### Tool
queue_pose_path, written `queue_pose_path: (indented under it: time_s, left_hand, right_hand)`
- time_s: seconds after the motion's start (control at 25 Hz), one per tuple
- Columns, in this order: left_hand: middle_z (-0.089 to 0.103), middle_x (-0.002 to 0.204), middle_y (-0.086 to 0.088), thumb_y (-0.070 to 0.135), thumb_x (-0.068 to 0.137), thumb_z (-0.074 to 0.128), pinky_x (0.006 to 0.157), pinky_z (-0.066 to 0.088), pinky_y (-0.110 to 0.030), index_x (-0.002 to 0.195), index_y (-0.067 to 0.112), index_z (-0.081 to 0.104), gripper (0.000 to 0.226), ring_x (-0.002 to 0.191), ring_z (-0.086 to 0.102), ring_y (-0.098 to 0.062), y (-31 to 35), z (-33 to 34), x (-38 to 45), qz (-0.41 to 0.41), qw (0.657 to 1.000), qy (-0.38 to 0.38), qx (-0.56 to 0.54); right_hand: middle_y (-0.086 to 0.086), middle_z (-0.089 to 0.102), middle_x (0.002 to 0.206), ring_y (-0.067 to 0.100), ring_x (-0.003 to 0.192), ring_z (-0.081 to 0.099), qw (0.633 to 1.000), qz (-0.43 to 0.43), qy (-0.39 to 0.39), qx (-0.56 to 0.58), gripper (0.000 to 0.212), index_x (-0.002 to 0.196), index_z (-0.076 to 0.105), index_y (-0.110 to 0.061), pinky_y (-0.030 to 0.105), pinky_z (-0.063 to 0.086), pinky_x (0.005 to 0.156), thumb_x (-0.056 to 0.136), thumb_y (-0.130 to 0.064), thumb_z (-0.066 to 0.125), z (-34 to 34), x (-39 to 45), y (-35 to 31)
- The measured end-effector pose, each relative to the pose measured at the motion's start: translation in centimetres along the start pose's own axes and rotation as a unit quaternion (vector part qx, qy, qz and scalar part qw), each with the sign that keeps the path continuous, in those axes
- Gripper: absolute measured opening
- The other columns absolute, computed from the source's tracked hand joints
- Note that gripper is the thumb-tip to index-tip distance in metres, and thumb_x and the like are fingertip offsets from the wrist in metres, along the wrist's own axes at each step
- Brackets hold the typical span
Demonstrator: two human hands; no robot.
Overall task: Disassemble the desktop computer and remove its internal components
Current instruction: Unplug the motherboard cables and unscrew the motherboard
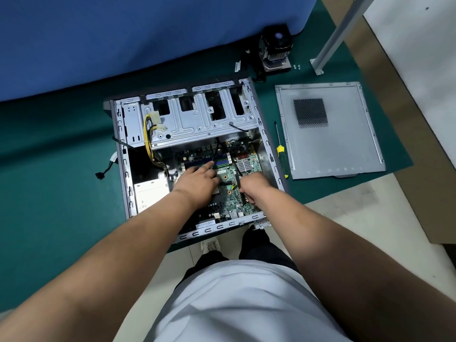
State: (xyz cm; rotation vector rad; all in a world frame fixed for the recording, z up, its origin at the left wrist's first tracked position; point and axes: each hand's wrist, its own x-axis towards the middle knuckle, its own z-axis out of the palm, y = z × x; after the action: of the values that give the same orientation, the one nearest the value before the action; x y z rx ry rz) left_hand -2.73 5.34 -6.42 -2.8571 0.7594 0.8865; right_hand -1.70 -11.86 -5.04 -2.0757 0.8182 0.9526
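An open grey desktop case (123, 169) lies on its side on a green mat. Its green motherboard (229, 193) is exposed, with a silver drive cage (197, 119) above it and a power supply (150, 193) at the left. My left hand (197, 178) lies on the board, its index finger stretched out to the blue memory slots (222, 163). My right hand (254, 187) sits over the board's right part, fingers curled down by a black cable or slot (238, 174). What those fingers hold is hidden.
The removed side panel (328, 149) lies right of the case, with a yellow-handled screwdriver (280, 149) between them. A CPU cooler (275, 50) and small screws (296, 67) sit behind. Yellow cables (148, 137) hang by the cage. A blue wall stands at the back.
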Motion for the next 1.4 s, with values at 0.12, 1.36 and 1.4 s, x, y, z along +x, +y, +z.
queue_pose_path:
  time_s: [0.12, 1.36, 1.4]
  left_hand:
    - [0.028, 0.165, 0.001, 0.028, 0.103, 0.047, 0.122, 0.022, -0.046, 0.155, 0.03, 0.035, 0.054, 0.157, 0.002, -0.017, 0.1, 0.1, 0.1, -0.007, 1.0, 0.004, -0.013]
    - [0.059, 0.136, -0.013, 0.006, 0.095, 0.064, 0.109, 0.043, -0.037, 0.097, 0.019, 0.073, 0.016, 0.125, 0.056, -0.028, 1.9, -1.7, -1.4, -0.232, 0.711, 0.202, -0.632]
    - [0.068, 0.119, -0.015, 0.002, 0.095, 0.062, 0.096, 0.052, -0.043, 0.095, 0.018, 0.072, 0.019, 0.104, 0.064, -0.028, 2.4, -2.0, -1.4, -0.234, 0.634, 0.181, -0.714]
  right_hand:
    - [0.002, 0.063, 0.07, 0.014, 0.046, 0.035, 0.992, 0.026, 0.005, 0.125, 0.025, 0.115, 0.063, 0.002, 0.024, 0.03, 0.038, 0.097, -0.006, 0.047, -0.4, 0.0, 0.3]
    - [-0.006, 0.068, 0.081, 0.003, 0.053, 0.057, 0.976, -0.205, -0.065, 0.034, 0.012, 0.109, 0.069, -0.017, 0.018, 0.04, 0.046, 0.1, -0.015, 0.061, 1.1, -1.7, 0.5]
    - [-0.005, 0.069, 0.084, 0.003, 0.055, 0.06, 0.973, -0.207, -0.082, 0.057, 0.016, 0.114, 0.069, -0.017, 0.017, 0.042, 0.047, 0.1, -0.014, 0.062, 1.1, -1.8, 0.5]
